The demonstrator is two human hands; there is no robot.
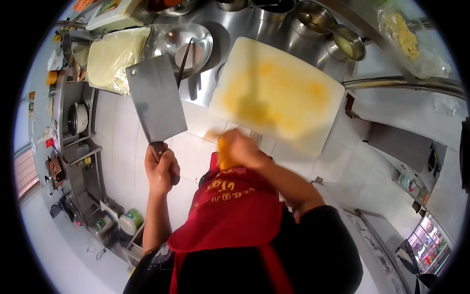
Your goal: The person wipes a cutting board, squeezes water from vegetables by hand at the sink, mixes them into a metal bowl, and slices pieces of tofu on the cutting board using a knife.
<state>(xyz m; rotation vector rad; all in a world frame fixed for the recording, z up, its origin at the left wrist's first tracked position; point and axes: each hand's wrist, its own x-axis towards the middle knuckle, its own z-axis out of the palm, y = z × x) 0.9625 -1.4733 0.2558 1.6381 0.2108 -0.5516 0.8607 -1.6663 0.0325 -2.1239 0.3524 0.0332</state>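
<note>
My left hand (162, 166) is closed round the dark handle of a cleaver (157, 100), whose broad blade points up and away from me. My right hand (240, 148), smeared by motion, is closed on a yellow cloth (224, 154) in front of my red apron (230, 206). Beyond that hand lies a white cutting board (293, 83) with yellow-orange stains across its surface, at the edge of the steel counter (198, 93). The right hand is on the near side of the board.
A metal bowl (200, 36) with a dark stick-like utensil (184, 61) stands behind the cleaver. Left of it is a plastic-wrapped pale block (112, 56). Several pots, including a steel pot (313, 22), line the back. Steel shelving (83, 152) stands at left.
</note>
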